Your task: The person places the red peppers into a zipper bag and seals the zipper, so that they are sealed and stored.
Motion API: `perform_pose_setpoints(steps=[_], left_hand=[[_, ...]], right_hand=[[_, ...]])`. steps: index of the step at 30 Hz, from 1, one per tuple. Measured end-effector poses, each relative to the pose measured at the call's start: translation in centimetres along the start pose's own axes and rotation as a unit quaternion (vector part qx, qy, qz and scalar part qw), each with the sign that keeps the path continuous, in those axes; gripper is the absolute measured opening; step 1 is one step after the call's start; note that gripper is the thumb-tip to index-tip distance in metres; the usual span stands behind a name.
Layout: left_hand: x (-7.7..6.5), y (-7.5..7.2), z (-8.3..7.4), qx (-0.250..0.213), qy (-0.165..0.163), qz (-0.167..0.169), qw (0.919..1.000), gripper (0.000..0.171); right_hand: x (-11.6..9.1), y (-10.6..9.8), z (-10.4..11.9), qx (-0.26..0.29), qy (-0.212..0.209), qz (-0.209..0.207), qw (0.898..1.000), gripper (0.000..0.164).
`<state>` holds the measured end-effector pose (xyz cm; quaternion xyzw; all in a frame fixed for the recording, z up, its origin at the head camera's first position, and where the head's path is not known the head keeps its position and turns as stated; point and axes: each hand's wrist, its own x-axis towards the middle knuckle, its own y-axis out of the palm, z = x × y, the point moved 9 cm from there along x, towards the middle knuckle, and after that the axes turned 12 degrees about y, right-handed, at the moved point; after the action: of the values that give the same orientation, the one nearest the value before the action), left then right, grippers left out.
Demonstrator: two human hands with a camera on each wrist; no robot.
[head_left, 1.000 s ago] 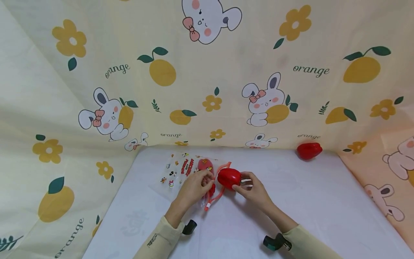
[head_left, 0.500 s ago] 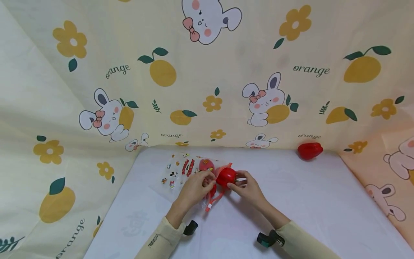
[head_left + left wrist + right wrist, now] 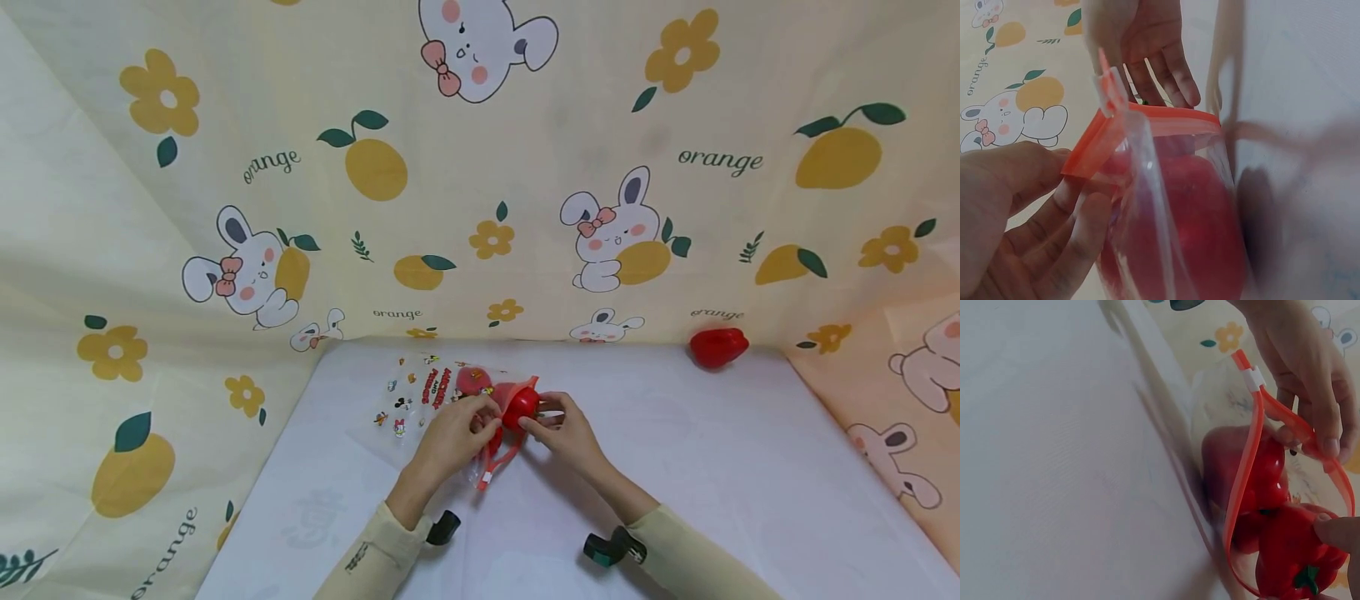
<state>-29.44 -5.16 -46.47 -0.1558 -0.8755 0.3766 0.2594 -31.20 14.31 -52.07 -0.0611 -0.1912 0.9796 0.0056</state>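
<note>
L hand, fingers bent, pinches orange rim of 1 clear zip bag; R hand, half-curled, grips 1 red bell pepper partway in bag's mouth. 2+ bagged peppers, exact no. unclear, L hand hiding part. 1 lone pepper, far R of tabletop.

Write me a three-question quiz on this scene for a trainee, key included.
1. Which hand holds a pepper at the mouth of the bag?
2. True or false: the left hand is clear of the bag.
3. In the head view, where on the table is the far pepper? A) back left B) back right C) front right

Key: 1. The right hand. 2. False; it pinches the bag's edge. 3. B.
</note>
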Motion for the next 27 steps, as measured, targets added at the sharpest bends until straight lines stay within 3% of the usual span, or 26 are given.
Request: perform_pose_setpoints(steps=[15, 22, 27], left_hand=[[0.1, 0.0, -0.1, 0.010, 0.011, -0.001, 0.9999, 0.013], [0.2, 0.0, -0.5, 0.012, 0.032, -0.003, 0.9994, 0.011], [0.1, 0.1, -0.4, 0.009, 0.025, -0.002, 0.9997, 0.011]], right_hand=[[0.9, 1.0, 0.0, 0.035, 0.019, -0.003, 0.999, 0.055], [1.1, 1.3, 0.0, 0.049, 0.012, -0.006, 0.999, 0.056], [1.3, 1.4, -0.1, 0.048, 0.018, -0.009, 0.999, 0.055]])
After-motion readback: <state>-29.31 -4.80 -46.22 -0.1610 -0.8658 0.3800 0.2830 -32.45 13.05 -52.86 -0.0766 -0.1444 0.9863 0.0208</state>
